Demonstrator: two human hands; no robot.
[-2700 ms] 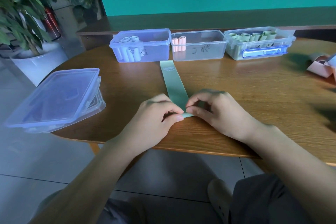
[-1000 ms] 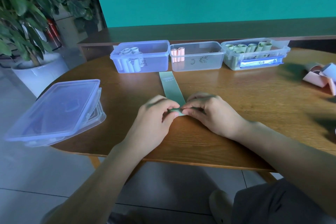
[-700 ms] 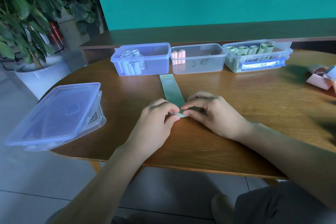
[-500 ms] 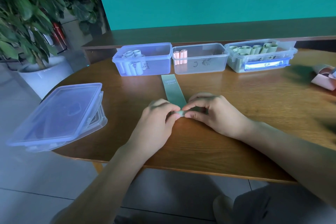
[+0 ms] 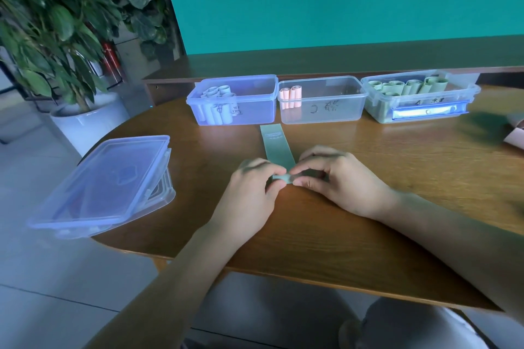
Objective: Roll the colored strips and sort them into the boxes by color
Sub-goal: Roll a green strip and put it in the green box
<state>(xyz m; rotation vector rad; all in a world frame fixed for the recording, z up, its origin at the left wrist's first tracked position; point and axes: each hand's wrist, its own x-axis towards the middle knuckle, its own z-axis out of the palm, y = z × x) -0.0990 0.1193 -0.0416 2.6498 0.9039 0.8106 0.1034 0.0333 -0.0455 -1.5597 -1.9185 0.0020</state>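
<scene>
My left hand (image 5: 249,193) and right hand (image 5: 340,181) meet at the near end of a green strip (image 5: 276,147), which lies flat on the wooden surface (image 5: 397,167) and runs away from me toward the boxes. The near end of the strip is wound into a small roll (image 5: 282,177); the fingers (image 5: 273,171) and thumb of my left hand pinch its left end, and the curled fingers (image 5: 304,157) and thumb of my right hand pinch its right end. Along the far edge stand three clear boxes side by side: the left box (image 5: 255,105) holds pale blue rolls (image 5: 217,105), the middle box (image 5: 334,105) holds two pink rolls (image 5: 290,95) at its left end, and the right box (image 5: 459,93) holds green rolls (image 5: 408,88). The far end of the strip lies just before the gap between the left and middle boxes. At my left, a stack of clear lids (image 5: 107,184) overhangs the surface edge. Pink paper (image 5: 514,137) shows at the right border.
</scene>
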